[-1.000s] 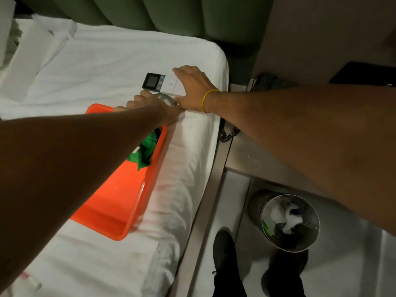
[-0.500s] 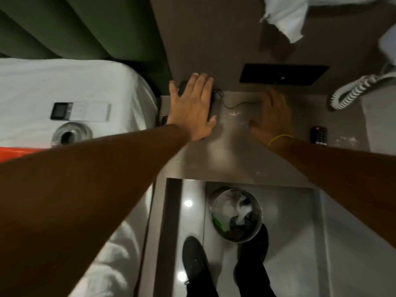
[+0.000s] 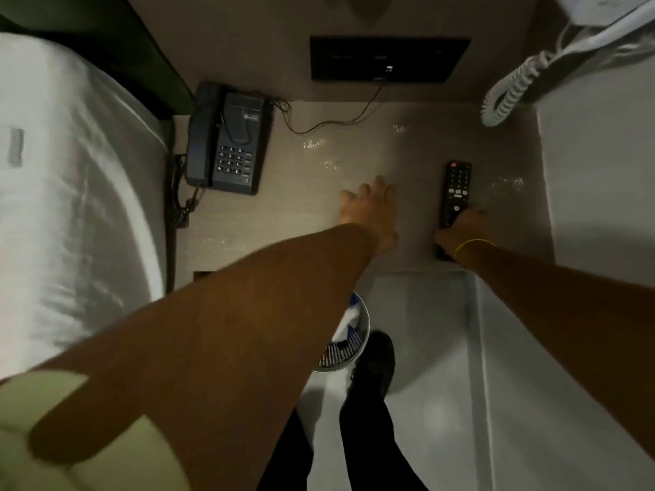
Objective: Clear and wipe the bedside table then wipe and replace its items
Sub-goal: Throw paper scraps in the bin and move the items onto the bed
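Both hands reach out over the desk. The left hand (image 3: 368, 210) is spread flat and open, fingers pointing away, holding nothing; whether the palm actually presses the surface cannot be told. The right hand (image 3: 460, 232), with a thin yellow band (image 3: 473, 244) at the wrist, covers the near end of the remote (image 3: 455, 193); it touches the remote, but whether the fingers have closed round it cannot be told.

The bed (image 3: 71, 207) with its white sheet fills the left side, hard against the desk's left edge. The desk (image 3: 312, 214) lies between the bed and a pale wall on the right; its brown top shows scattered shiny streaks near the middle and the back.

The telephone (image 3: 227, 140), dark with a keypad, sits at the back left corner of the desk, its handset on the cradle along its left side and its coiled cord hanging down the gap beside the bed. A thin black cable (image 3: 340, 118) runs from the telephone up to a black wall panel (image 3: 388, 58) behind the desk.

A wire bin (image 3: 345, 345) stands on the floor below the desk's front edge, partly hidden by the left forearm, just beside a black shoe (image 3: 374, 363).

The remote lies lengthwise on the right part of the desk, well apart from the telephone. A white coiled cord (image 3: 510, 90) hangs at the upper right.
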Action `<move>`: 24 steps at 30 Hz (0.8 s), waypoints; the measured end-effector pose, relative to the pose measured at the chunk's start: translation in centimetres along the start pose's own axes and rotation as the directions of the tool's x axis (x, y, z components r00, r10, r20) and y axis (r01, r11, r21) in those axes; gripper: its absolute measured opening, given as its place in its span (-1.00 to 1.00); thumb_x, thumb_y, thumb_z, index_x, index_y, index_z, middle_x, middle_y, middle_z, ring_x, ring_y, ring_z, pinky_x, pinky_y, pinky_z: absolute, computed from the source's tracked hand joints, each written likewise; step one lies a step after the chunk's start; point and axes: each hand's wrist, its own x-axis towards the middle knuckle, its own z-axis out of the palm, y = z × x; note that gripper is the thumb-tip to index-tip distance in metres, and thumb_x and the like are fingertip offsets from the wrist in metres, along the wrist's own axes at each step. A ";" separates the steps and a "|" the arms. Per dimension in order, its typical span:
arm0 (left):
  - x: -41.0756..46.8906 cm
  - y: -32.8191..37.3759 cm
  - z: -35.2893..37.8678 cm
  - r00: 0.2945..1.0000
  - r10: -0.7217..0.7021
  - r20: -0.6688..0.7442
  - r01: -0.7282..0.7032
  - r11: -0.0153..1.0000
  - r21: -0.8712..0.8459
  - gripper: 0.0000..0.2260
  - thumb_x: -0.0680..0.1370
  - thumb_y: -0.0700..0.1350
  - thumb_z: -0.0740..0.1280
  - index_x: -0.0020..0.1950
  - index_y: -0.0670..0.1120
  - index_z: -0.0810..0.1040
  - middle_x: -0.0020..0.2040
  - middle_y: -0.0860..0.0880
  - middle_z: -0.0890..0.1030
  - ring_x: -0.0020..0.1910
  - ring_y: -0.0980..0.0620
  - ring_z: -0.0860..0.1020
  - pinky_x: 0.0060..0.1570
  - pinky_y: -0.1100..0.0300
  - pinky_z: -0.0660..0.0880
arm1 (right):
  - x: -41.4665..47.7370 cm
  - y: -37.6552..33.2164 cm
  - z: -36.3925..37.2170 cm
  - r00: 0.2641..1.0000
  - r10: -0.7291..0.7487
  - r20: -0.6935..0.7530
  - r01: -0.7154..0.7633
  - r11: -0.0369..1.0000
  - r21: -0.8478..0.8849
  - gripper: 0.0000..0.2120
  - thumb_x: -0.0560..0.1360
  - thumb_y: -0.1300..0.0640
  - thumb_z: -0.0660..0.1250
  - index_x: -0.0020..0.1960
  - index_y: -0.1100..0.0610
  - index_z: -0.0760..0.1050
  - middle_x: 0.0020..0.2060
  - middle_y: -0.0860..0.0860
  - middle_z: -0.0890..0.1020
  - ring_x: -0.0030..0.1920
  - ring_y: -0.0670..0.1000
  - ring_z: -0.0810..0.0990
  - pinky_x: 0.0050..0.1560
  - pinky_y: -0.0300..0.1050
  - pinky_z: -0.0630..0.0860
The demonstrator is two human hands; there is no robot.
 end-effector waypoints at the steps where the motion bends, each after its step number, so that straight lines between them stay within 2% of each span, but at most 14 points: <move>1: 0.1 0.1 0.0 1.000 0.002 0.001 -0.002 1.000 0.007 -0.20 0.46 0.13 0.49 0.62 -0.05 0.27 0.59 -0.10 0.27 0.47 -0.18 0.41 0.40 -0.24 0.35 | 0.2 -0.2 0.0 1.000 0.015 0.014 -0.015 1.000 0.012 -0.25 0.29 0.15 0.50 0.38 0.36 0.30 0.27 0.36 0.46 0.25 0.36 0.50 0.30 0.15 0.50; 3: 0.1 -0.1 -0.6 1.000 0.014 0.009 -0.014 1.000 0.028 -0.22 0.46 0.10 0.50 0.61 -0.06 0.28 0.57 -0.11 0.29 0.46 -0.18 0.41 0.40 -0.23 0.36 | 0.4 -1.0 -0.1 0.998 0.037 0.042 -0.038 0.999 0.034 -0.20 0.31 0.15 0.51 0.43 0.34 0.24 0.34 0.34 0.41 0.32 0.33 0.45 0.35 0.12 0.44; 5: -0.1 -0.7 -1.1 1.000 0.016 0.017 -0.017 0.999 0.051 -0.22 0.46 0.05 0.50 0.61 -0.07 0.28 0.55 -0.11 0.30 0.47 -0.18 0.41 0.40 -0.23 0.36 | 0.6 -1.6 -0.2 0.997 0.051 0.066 -0.055 0.996 0.067 -0.23 0.32 0.16 0.53 0.43 0.33 0.28 0.34 0.31 0.45 0.32 0.31 0.49 0.31 0.10 0.48; 8: -0.6 -2.5 -1.7 1.000 0.011 -0.018 -0.010 0.999 0.049 -0.23 0.46 -0.03 0.49 0.62 -0.09 0.28 0.52 -0.11 0.36 0.47 -0.18 0.42 0.42 -0.24 0.36 | 0.0 -3.1 -0.7 0.998 0.044 0.045 -0.050 0.990 0.132 -0.30 0.24 0.14 0.53 0.33 0.26 0.43 0.22 0.26 0.58 0.18 0.29 0.61 0.14 0.08 0.58; 10: -1.0 -4.0 -1.9 0.999 0.005 -0.052 -0.005 1.000 0.013 -0.24 0.46 -0.11 0.49 0.62 -0.06 0.29 0.52 -0.11 0.38 0.50 -0.19 0.41 0.46 -0.26 0.33 | -1.1 -5.0 -0.7 0.999 -0.035 0.023 0.030 0.987 0.160 -0.38 0.22 0.10 0.50 0.26 0.21 0.49 0.13 0.24 0.63 0.08 0.28 0.65 0.08 0.09 0.62; 12: -1.4 -5.9 -2.6 0.996 -0.022 -0.084 0.012 0.992 -0.125 -0.26 0.47 -0.13 0.48 0.62 -0.01 0.28 0.53 -0.09 0.39 0.49 -0.19 0.43 0.47 -0.25 0.37 | -3.0 -7.9 -0.4 0.983 -0.183 0.000 0.178 0.958 0.225 -0.48 0.27 -0.02 0.47 0.20 0.12 0.54 0.03 0.15 0.68 0.01 0.21 0.68 0.03 0.08 0.64; 13: -1.6 -6.7 -3.3 0.991 -0.096 -0.097 0.059 0.940 -0.335 -0.29 0.50 -0.10 0.47 0.61 0.01 0.28 0.51 -0.08 0.43 0.42 -0.16 0.49 0.39 -0.19 0.46 | -4.0 -9.6 -0.6 0.963 -0.271 -0.004 0.262 0.929 0.262 -0.49 0.27 -0.09 0.44 0.18 0.07 0.55 -0.01 0.07 0.69 -0.02 0.13 0.68 0.02 0.03 0.62; 14: -1.7 -7.2 -4.3 0.976 -0.207 -0.067 0.120 0.770 -0.627 -0.34 0.54 -0.08 0.45 0.60 0.02 0.29 0.45 -0.07 0.48 0.30 -0.12 0.56 0.25 -0.08 0.55 | -4.9 -11.0 -0.8 0.936 -0.352 0.005 0.335 0.897 0.288 -0.48 0.25 -0.12 0.41 0.18 0.02 0.55 -0.02 0.01 0.68 -0.03 0.07 0.67 0.02 -0.02 0.61; 15: -2.5 -9.2 -5.7 0.949 -0.314 0.032 0.170 0.426 -0.888 -0.44 0.60 -0.07 0.41 0.58 0.01 0.33 0.38 -0.09 0.54 0.17 -0.07 0.60 0.08 0.03 0.58 | -6.7 -13.9 -0.9 0.889 -0.458 0.017 0.433 0.852 0.294 -0.47 0.24 -0.09 0.40 0.20 -0.02 0.53 0.01 -0.01 0.68 0.00 0.04 0.66 0.03 -0.04 0.60; 16: -3.2 -11.6 -7.0 0.922 -0.339 0.187 0.226 0.077 -0.971 -0.59 0.66 -0.05 0.34 0.51 -0.03 0.40 0.32 -0.12 0.59 0.08 -0.05 0.63 -0.05 0.06 0.58 | -8.1 -16.4 -0.8 0.839 -0.543 0.033 0.511 0.808 0.295 -0.47 0.24 -0.03 0.41 0.21 -0.04 0.52 0.05 -0.01 0.68 0.02 0.03 0.65 0.04 -0.04 0.60; 17: -3.3 -12.7 -8.1 0.906 -0.298 0.302 0.269 -0.148 -0.952 -0.70 0.69 -0.02 0.27 0.40 -0.07 0.49 0.25 -0.14 0.64 0.04 -0.07 0.65 -0.09 0.05 0.60 | -8.7 -17.8 -1.1 0.807 -0.589 0.041 0.549 0.774 0.315 -0.46 0.23 0.01 0.42 0.23 -0.06 0.51 0.08 -0.02 0.68 0.03 0.02 0.65 0.04 -0.02 0.62; 18: -3.6 -14.1 -9.1 0.893 -0.276 0.355 0.291 -0.245 -0.925 -0.76 0.71 0.01 0.24 0.29 -0.08 0.54 0.20 -0.14 0.67 0.01 -0.09 0.68 -0.12 0.03 0.64 | -9.2 -19.3 -1.6 0.783 -0.622 0.025 0.578 0.741 0.342 -0.43 0.23 0.00 0.41 0.25 -0.09 0.49 0.08 -0.03 0.68 0.03 0.03 0.65 0.04 0.00 0.63; 19: -4.0 -15.8 -9.9 0.883 -0.291 0.368 0.292 -0.272 -0.917 -0.78 0.73 0.01 0.22 0.22 -0.08 0.57 0.17 -0.13 0.68 -0.01 -0.10 0.69 -0.18 0.03 0.67 | -9.6 -20.8 -1.6 0.770 -0.638 0.008 0.593 0.720 0.360 -0.39 0.21 -0.03 0.39 0.27 -0.11 0.47 0.07 -0.05 0.68 0.02 0.05 0.66 0.03 0.03 0.64; 24: -8.0 -25.1 -13.7 0.862 -0.419 0.283 0.157 -0.310 -0.938 -0.79 0.75 -0.01 0.18 0.05 0.00 0.57 0.07 -0.05 0.69 0.03 -0.06 0.69 -0.13 0.03 0.62 | -12.5 -29.6 -2.3 0.680 -0.733 0.018 0.670 0.631 0.392 -0.41 0.21 -0.09 0.37 0.26 -0.15 0.48 -0.03 -0.09 0.70 -0.03 0.02 0.68 0.00 0.00 0.65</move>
